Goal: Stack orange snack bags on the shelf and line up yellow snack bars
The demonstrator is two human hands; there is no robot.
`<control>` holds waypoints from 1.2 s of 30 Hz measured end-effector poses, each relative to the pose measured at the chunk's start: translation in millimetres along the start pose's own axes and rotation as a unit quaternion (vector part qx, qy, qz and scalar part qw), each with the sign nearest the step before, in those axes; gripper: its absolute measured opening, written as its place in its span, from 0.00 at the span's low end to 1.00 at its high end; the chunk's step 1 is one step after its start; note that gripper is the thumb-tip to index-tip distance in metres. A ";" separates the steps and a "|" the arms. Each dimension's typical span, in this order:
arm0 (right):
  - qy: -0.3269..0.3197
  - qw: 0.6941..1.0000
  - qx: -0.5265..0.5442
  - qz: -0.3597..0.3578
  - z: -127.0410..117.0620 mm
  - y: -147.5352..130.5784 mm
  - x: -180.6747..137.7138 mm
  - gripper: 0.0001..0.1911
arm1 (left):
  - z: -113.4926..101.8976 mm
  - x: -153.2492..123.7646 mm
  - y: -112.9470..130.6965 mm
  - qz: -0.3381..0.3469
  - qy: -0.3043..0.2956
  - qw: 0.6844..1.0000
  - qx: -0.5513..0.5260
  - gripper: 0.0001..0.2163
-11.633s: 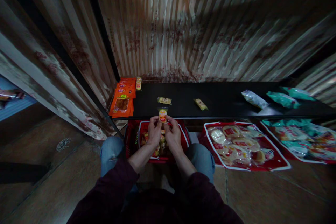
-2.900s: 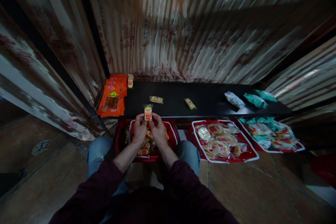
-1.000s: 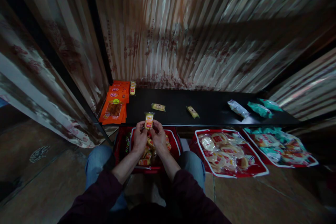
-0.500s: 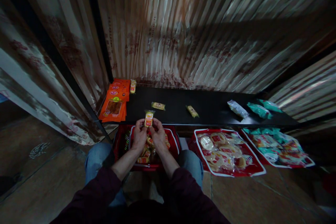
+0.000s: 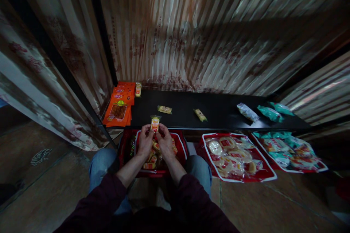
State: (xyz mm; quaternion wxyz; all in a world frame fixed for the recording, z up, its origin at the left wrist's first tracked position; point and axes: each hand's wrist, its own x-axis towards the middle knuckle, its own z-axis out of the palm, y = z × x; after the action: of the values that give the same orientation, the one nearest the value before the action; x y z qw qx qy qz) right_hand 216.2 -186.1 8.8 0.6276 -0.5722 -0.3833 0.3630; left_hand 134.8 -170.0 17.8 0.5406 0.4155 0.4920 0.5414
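Between my fingertips, a small yellow snack packet (image 5: 155, 123) with a white and red label stands upright near the shelf's front edge. My left hand (image 5: 144, 139) pinches its left side, and my right hand (image 5: 164, 140) grips the right side. Below them a red basket (image 5: 182, 145) with a white rim holds several similar packets (image 5: 150, 164), partly hidden by my wrists. One more such packet (image 5: 138, 90) stands at the back left of the black shelf (image 5: 180, 120), beside orange snack bags (image 5: 117, 111). Two more yellow packets (image 5: 164, 109) lie on the shelf.
At the shelf's right end lie a whitish packet (image 5: 247, 113) and two green packets (image 5: 270, 113). On the floor to the right, one red basket (image 5: 203, 153) holds round wrapped cakes, another (image 5: 306, 172) green and white packs. Dark posts (image 5: 101, 25) and a striped curtain (image 5: 175, 36) enclose the shelf.
Almost nothing differs. Both hands keep hold of the yellow packet in nearly the same place, and the view has shifted very slightly.
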 end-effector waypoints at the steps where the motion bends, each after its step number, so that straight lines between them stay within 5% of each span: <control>1: -0.002 1.000 0.003 0.001 0.0 0.7 -0.4 0.19 | -0.4 -0.1 -0.9 0.000 0.003 1.000 0.003 0.09; 36: -0.001 1.000 0.002 0.012 -1.8 25.3 -14.4 0.20 | -15.5 -8.8 -35.6 0.019 -0.053 0.997 0.059 0.16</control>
State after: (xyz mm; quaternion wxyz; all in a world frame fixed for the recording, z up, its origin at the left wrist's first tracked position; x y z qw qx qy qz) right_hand 211.0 -197.7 -17.5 0.6239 -0.5752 -0.3763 0.3720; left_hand 126.5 -182.5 -19.1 0.5300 0.4844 0.4857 0.4986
